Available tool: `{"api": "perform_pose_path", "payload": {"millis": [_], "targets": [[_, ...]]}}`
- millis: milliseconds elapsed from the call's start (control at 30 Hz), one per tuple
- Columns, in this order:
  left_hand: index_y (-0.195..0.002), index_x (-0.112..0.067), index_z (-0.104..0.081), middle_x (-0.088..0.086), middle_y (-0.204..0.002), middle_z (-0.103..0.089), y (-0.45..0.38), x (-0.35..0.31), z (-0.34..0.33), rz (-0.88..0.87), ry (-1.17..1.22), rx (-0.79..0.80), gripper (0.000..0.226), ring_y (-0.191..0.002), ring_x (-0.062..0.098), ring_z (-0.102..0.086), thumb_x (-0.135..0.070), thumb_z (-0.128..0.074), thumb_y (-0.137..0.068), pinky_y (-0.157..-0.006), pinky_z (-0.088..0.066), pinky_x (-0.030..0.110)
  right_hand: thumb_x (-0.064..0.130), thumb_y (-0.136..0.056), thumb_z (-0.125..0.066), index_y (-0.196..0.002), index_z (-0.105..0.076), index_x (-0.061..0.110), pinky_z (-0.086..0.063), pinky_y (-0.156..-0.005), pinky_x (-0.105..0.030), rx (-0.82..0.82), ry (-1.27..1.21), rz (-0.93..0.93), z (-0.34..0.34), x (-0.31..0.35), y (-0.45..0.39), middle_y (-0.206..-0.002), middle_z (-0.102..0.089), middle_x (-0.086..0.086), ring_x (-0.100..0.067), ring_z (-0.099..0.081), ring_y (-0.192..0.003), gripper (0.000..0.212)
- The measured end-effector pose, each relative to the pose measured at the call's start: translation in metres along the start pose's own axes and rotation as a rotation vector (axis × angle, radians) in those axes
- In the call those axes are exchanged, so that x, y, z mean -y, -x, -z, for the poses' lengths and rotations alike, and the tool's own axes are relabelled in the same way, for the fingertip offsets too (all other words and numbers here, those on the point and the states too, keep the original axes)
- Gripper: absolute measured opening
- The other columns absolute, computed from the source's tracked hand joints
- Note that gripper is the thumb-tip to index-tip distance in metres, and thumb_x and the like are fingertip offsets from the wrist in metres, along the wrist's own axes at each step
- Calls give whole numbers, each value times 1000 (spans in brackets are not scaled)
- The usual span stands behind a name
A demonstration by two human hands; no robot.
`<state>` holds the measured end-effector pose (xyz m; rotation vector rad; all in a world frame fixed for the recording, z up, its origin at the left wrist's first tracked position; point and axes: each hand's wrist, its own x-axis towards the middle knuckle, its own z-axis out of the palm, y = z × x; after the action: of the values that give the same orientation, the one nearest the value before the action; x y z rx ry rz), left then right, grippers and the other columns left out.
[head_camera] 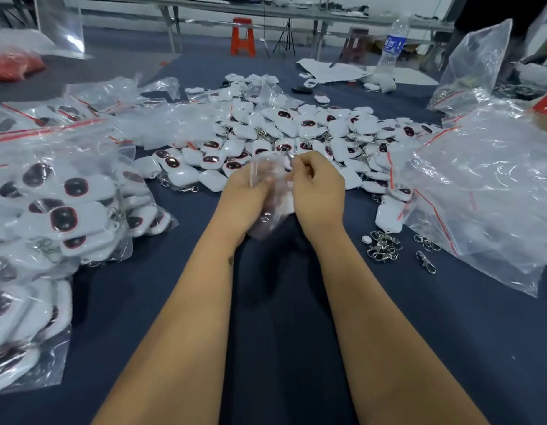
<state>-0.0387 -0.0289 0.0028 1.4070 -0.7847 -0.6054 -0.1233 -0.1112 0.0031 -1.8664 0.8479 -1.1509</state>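
Small clear bag (269,216) takes centre stage in the head view, held up between both hands just above the dark blue counter (281,317), right at the near edge of the pile of white cases (296,130). The left hand (246,193) has its fingers curled round the bag's left side, gripping the film. The right hand (318,191) is curled at the mouth, fingertips pinching the top edge. A glint of metal (289,155) shows at those fingertips, too blurred to call it a clasp. The film is smeared too, so I can't tell whether anything sits inside.

How will it handle? I'd say featherlight, limp and slick, with no shape of its own, quick to crumple and slide between fingers. The best hold looks to be the mouth, one pinch on each lip, so it gapes open; squeezing the belly would only close it. Thin film like that could snag on a sharp hook, so easy does it.

To the left lies a heap of bagged cases (67,210), and to the right are big crumpled clear bags (480,194). Loose metal clasps (384,245) lie on the counter near the right wrist. A water bottle (393,44) stands far back.
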Motion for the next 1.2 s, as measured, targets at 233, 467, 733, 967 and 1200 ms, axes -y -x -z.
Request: {"api": "perform_pose_path", "payload": {"millis": [233,467,733,967,1200], "targets": [[-109,-12,-68,6,-95,-74,-3,-5,25,135,403,11,35,-79,18,-70,3,-43,-89,-68,-54,31,19,-100,-49,-113,-62,17,-41,-87,-30,-363,128,-217,28,-13,-7,-107,-65,1,-18,-59,-99,19],[-110,-15,-64,6,-109,-74,-2,-5,28,184,596,152,39,-91,24,-72,2,-35,-92,-77,-59,40,26,-99,-51,-123,-63,13,-44,-96,-22,-65,-285,-150,7,12,7,-118,-61,6,-12,-55,-113,30],[-88,-31,-71,-9,-61,-65,-1,-3,40,91,-69,-271,27,-45,1,-56,-11,-53,-84,-38,-42,16,11,-95,-59,-88,-71,18,-53,-82,-40,321,-449,-315,1,20,11,-70,-65,4,-13,-60,-71,15],[-140,-22,-45,-4,-117,-60,-2,-1,38,-116,-661,-753,60,-116,24,-53,-43,-60,-85,-102,-39,43,20,-100,-52,-72,-56,18,-50,-58,-24,296,-251,-278,-24,20,28,-59,-59,5,-9,-57,-51,28],[-104,-17,-61,-4,-81,-57,10,-11,-14,-387,-248,-323,27,-76,15,-55,-25,-36,-98,-74,-48,36,28,-96,-58,-65,-47,14,-31,-58,-30,34,25,-245,4,-4,2,-59,-43,2,-16,-38,-58,36]]}}
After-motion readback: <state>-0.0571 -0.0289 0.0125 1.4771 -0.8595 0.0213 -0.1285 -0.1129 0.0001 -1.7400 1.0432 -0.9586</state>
